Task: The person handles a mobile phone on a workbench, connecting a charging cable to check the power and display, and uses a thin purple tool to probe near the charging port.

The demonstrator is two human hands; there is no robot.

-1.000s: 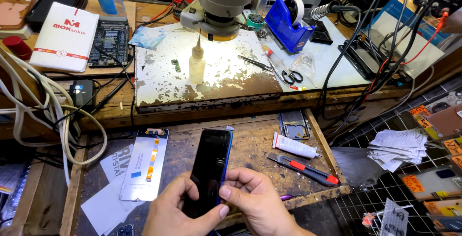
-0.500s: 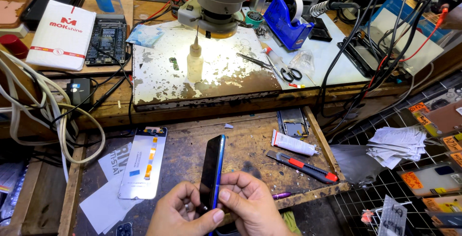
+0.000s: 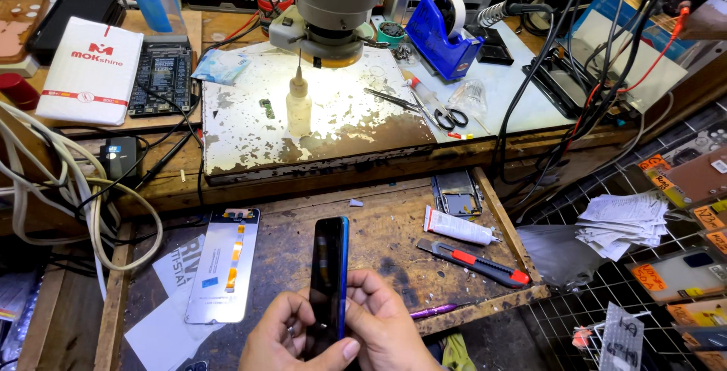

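Phone stands nearly on edge at the near side of the wooden tray, long axis running near to far, pinched between left hand and right hand.

Bare wood ahead of the hands, between loose screen panel left and utility knife right
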